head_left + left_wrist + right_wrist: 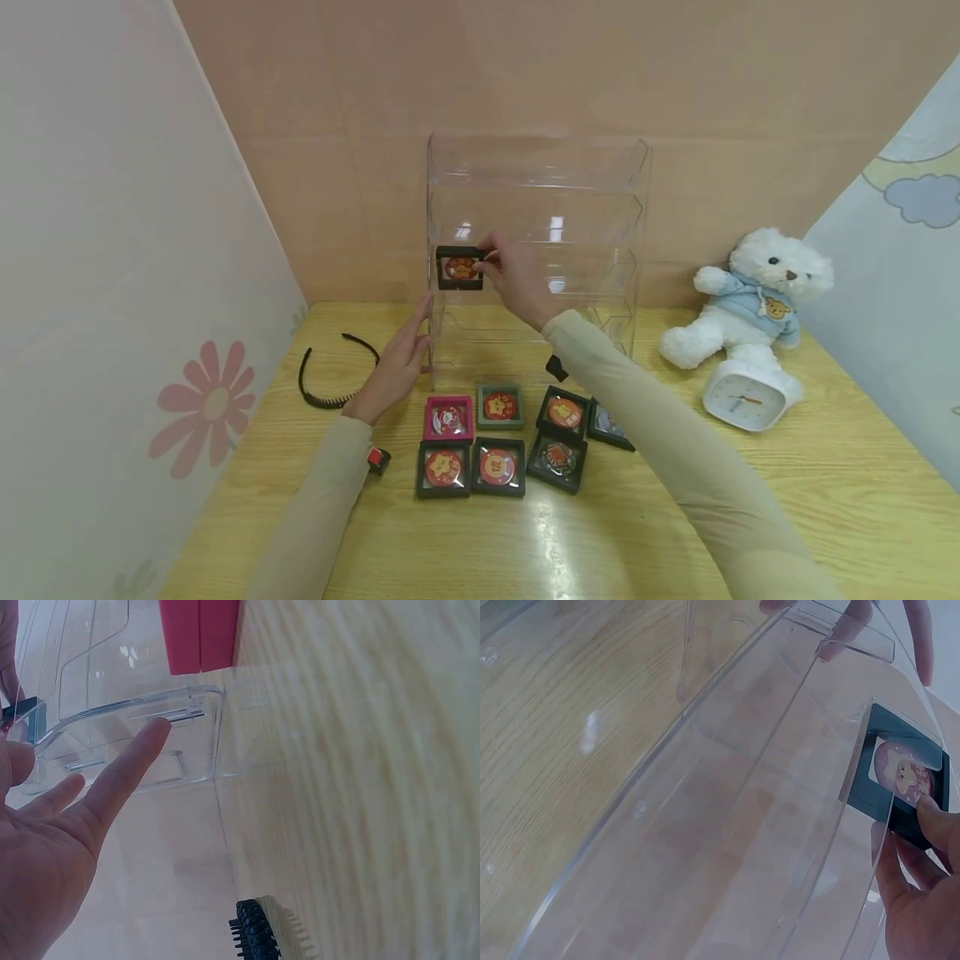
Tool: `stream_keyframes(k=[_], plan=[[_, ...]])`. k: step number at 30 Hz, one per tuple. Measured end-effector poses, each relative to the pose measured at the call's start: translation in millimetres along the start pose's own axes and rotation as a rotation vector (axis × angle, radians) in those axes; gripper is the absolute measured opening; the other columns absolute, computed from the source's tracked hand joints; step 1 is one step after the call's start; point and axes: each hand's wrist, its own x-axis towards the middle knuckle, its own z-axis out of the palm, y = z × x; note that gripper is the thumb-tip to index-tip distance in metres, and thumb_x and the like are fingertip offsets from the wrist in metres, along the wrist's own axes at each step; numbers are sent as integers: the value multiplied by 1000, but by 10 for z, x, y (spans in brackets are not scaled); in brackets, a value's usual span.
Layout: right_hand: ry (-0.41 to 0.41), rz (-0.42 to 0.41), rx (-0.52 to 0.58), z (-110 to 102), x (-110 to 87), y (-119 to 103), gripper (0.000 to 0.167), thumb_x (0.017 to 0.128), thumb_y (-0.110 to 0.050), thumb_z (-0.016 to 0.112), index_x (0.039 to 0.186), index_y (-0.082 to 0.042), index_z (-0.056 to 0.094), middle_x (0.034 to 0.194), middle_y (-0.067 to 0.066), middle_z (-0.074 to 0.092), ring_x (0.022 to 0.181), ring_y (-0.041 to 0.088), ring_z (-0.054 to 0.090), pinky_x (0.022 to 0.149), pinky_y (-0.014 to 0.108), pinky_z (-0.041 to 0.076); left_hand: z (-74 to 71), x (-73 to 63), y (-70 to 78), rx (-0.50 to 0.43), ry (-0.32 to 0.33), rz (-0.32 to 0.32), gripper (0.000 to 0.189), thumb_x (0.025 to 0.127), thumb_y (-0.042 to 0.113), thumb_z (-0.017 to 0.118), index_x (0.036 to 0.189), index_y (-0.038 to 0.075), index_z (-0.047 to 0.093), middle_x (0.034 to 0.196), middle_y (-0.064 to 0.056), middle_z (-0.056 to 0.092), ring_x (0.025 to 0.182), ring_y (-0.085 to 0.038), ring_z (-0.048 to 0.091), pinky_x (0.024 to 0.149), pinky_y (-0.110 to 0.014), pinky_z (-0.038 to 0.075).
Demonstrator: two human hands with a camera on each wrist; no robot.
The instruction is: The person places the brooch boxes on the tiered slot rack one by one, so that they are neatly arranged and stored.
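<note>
A clear acrylic rack (pixel 570 221) with stacked tiers stands upright at the back of the table. My right hand (pixel 517 279) pinches a black square display frame (pixel 460 268) by its right edge, thumb in front, at the left end of a middle tier. Inside the frame is a round red and gold badge, seen through the clear plastic in the right wrist view too. My left hand (pixel 397 367) has its fingers extended against the rack's left side, low down; in the left wrist view the index finger (pixel 127 772) lies over the side panel.
Several framed badges lie before the rack, including a pink frame (pixel 448 418), a green frame (pixel 500 407) and a black frame (pixel 443 469). A black headband (pixel 322 403) lies left. A white teddy bear (pixel 750 300) and a white clock (pixel 744 397) sit right.
</note>
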Motion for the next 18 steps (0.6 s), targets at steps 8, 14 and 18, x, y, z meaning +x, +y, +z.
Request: stream_keyframes(k=[8,14,18], plan=[[6,-16,-30,-6,-13,-26,22,98,-10,67,117,-4,57,111,11,68,100,21,66,85,32,56,2,-4,1,16,-5,2,68,110,10,40,165,31,6,166,-2,20,147,-28,30,114,-54,32],[-6,-31,-61,-47,-26,-19,27,99,-13,67,123,-3,58,114,11,65,99,20,64,86,31,54,0,-8,-12,23,-9,2,69,110,8,40,164,32,4,168,1,16,148,-30,29,115,-56,30],[-1,-29,-84,-120,-63,-26,31,100,-14,67,127,-3,58,119,12,63,101,21,63,89,31,53,7,-2,-33,26,-13,3,71,109,6,40,164,32,4,168,1,14,148,-31,27,116,-56,28]])
